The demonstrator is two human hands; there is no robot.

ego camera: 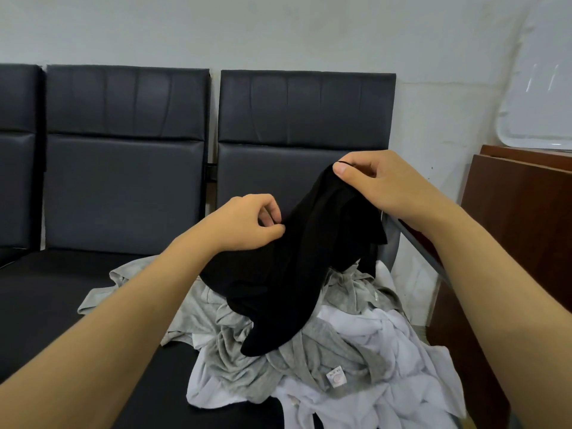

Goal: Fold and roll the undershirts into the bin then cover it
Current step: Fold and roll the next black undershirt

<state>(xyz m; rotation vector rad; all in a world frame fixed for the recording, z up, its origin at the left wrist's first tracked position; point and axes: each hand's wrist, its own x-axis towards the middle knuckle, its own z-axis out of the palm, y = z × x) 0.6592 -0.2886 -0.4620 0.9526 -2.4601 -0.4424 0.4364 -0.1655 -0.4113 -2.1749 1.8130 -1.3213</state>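
A black undershirt [288,274] hangs lifted above a heap of clothes on the right seat. My right hand [380,184] pinches its top edge, raised high. My left hand [250,221] pinches the cloth lower and to the left. Under it lies a pile of grey undershirts [312,363] and white undershirts [399,360], crumpled together. A clear plastic lid [538,97] leans against the wall at the upper right. No bin shows in view.
A row of black padded seats [123,168] runs along a pale wall; the seat cushion [46,298] on the left lies bare. A brown wooden cabinet [523,243] stands close on the right, beside a metal armrest [414,243].
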